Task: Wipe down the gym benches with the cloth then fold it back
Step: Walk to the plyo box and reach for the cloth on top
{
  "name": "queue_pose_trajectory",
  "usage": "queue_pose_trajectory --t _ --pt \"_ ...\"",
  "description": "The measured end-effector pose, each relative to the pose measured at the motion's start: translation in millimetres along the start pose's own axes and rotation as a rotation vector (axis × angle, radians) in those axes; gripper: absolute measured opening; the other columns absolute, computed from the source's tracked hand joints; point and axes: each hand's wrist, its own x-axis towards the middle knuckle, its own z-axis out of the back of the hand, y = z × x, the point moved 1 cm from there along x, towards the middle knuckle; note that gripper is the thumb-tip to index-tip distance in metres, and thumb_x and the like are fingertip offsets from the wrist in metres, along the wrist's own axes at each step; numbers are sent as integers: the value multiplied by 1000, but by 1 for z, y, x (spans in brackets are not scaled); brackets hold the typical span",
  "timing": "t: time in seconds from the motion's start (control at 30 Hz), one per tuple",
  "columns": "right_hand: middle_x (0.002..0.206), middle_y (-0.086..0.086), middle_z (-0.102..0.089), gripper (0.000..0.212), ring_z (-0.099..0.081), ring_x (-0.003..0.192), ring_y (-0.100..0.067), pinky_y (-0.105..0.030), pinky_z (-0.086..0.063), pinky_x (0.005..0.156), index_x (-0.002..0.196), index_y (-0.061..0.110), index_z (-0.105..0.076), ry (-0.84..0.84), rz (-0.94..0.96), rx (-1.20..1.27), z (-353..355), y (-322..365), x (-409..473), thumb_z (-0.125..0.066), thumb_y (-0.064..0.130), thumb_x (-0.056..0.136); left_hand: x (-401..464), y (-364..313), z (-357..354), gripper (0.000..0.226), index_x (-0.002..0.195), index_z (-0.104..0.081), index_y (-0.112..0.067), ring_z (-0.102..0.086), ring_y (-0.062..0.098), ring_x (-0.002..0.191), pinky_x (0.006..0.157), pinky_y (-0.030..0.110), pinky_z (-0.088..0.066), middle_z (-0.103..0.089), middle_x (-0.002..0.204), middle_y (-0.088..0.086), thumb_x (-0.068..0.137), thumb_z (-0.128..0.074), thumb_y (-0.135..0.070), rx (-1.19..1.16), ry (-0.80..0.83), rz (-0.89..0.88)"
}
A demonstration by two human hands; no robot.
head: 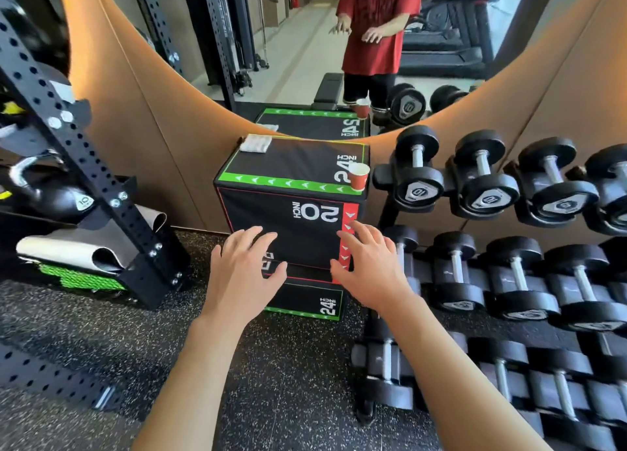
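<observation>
A folded white cloth (pixel 255 143) lies on the far left corner of a black plyo box (pixel 291 165) with green and red trim. My left hand (pixel 246 267) and my right hand (pixel 368 267) hover in front of the box's near face, fingers spread and relaxed, holding nothing. Both hands are well short of the cloth. A black gym bench (pixel 330 89) shows only as a reflection in the round mirror behind the box.
A red paper cup (pixel 359 176) stands on the box's right front corner. A dumbbell rack (pixel 509 247) fills the right side. A black perforated rack upright (pixel 84 165), a kettlebell (pixel 57 196) and rolled mats (pixel 84 247) sit at left. Speckled rubber floor (pixel 288 382) lies below.
</observation>
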Motion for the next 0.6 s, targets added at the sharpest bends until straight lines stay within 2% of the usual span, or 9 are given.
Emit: queue_pose_trajectory --t 0.2,0.37,0.6 --pt "158 1 -39 61 -30 147 -22 -49 -31 117 144 26 -52 15 36 -3 -15 23 41 -54 55 91 29 37 5 60 142 -59 -27 -48 26 140 109 57 -43 -55 150 0 90 -49 -56 -16 -23 28" --pt "157 0 -42 60 -33 146 -24 -51 -33 116 143 27 -53 15 68 -6 -26 28 81 -53 56 90 63 58 -1 54 143 -58 -26 -47 27 140 110 58 -43 -55 151 1 94 -64 -49 -13 -52 59" --pt "159 2 -40 60 -34 146 -24 -51 -34 116 143 28 -54 28 89 70 -40 16 155 -54 56 90 130 70 -8 58 144 -56 -28 -45 25 142 111 58 -42 -53 152 -2 94 -53 -57 5 -88 86"
